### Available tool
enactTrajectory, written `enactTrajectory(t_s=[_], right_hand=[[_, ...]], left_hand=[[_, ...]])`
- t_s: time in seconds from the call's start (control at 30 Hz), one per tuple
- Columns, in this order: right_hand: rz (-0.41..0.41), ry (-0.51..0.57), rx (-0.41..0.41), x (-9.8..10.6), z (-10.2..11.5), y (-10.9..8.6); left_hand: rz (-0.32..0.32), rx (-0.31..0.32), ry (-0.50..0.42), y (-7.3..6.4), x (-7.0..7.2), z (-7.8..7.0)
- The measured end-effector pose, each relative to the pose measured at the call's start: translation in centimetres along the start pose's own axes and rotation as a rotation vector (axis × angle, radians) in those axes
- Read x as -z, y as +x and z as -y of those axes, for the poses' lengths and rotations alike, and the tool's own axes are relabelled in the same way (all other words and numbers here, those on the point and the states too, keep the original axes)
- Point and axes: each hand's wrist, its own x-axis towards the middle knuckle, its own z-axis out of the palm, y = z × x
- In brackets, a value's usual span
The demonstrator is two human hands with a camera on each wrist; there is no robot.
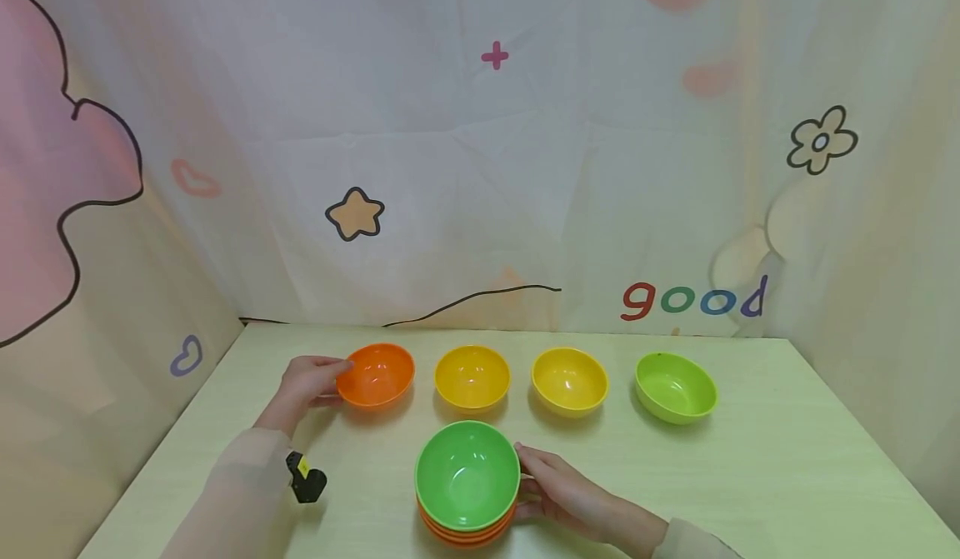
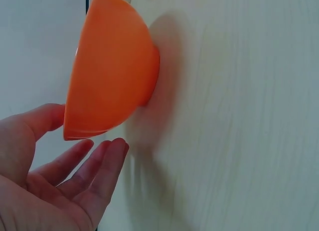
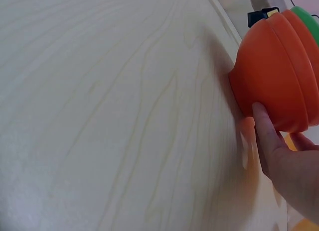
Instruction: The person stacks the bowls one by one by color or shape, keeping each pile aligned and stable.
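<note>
An orange bowl is at the left end of a row, upright. My left hand reaches around its left side, the thumb at the rim and the fingers straight under the outer wall. A gap shows between some fingertips and the bowl in the left wrist view. Nearer to me is a stack, a green bowl on top of several orange bowls. Against the stack's right side my right hand rests with fairly straight fingers, its thumb near the green rim and a fingertip touching a lower orange bowl.
Two yellow bowls and a light green bowl continue the row to the right. A black device with a yellow mark is at the left wrist. Behind the pale wooden table hangs a printed curtain.
</note>
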Motion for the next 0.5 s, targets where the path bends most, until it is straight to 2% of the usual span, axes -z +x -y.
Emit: enactTrajectory(t_s=[0.3, 0.5], right_hand=[[-0.026, 0.004, -0.006, -0.16, -0.01, 0.07], [-0.024, 0.005, -0.006, -0.16, 0.0, 0.05]], left_hand=[[-0.018, 0.005, 0.05, -0.02, -0.13, -0.34], [-0.047, -0.018, 0.157, 0.33, -0.39, -0.52]])
